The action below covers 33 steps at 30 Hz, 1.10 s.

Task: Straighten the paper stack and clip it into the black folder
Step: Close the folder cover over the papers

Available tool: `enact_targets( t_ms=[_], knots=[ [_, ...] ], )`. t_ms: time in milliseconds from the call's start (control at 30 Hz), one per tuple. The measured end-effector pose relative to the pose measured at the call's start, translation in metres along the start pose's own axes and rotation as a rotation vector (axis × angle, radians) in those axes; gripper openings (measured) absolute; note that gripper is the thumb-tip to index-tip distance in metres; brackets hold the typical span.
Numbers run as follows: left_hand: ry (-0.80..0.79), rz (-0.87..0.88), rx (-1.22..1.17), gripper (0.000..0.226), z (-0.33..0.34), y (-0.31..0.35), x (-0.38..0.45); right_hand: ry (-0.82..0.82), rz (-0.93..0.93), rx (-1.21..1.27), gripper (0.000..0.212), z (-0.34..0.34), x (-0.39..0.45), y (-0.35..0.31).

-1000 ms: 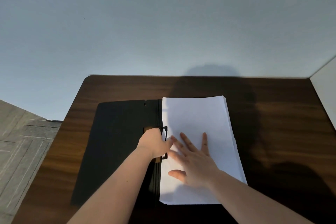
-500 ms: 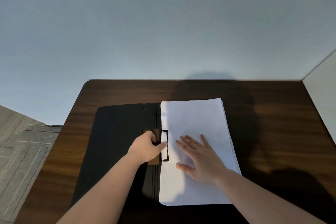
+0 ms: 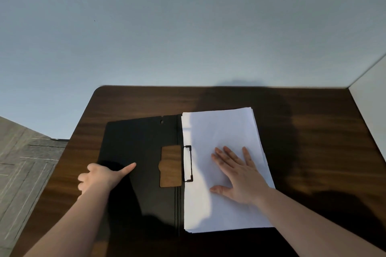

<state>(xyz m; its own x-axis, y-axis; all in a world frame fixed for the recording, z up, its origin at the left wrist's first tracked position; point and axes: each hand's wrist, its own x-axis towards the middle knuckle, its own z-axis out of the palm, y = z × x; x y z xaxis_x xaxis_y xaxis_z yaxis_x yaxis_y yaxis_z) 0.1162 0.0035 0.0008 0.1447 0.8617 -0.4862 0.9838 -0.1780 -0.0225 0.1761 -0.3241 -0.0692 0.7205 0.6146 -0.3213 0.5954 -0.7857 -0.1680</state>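
The black folder lies open on a dark wooden table. A white paper stack fills its right half, edges nearly even, a few sheets showing at the right and bottom. A black wire clip lies down over the stack's left edge beside the spine. My right hand rests flat on the paper with fingers spread. My left hand grips the left cover's outer edge, thumb on top and fingers curled past the edge. The cover's far edge looks slightly raised.
A cut-out window in the left cover shows the wood beneath. A white panel stands at the table's right edge. A grey wall rises behind, and tiled floor lies beyond the table's left side.
My left hand has left the clip and moved left to the outer edge of the left cover. The clip now lies flat on the paper. My right hand slid slightly right.
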Motion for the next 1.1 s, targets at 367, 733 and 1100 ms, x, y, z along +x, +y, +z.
enact_targets(
  t_ms=[367, 733, 1100],
  knots=[
    [-0.022, 0.071, -0.306, 0.084, -0.04, -0.003, 0.002, -0.073, -0.09, 0.076, 0.101, -0.017, -0.003, 0.013],
    [0.157, 0.721, -0.251, 0.032, -0.087, 0.051, -0.092, -0.079, 0.441, 0.162, 0.071, -0.057, -0.034, 0.044],
    [-0.454, 0.919, -0.325, 0.027, -0.04, 0.12, -0.216, 0.008, 0.614, 0.711, 0.076, -0.065, -0.057, 0.066]
  ],
)
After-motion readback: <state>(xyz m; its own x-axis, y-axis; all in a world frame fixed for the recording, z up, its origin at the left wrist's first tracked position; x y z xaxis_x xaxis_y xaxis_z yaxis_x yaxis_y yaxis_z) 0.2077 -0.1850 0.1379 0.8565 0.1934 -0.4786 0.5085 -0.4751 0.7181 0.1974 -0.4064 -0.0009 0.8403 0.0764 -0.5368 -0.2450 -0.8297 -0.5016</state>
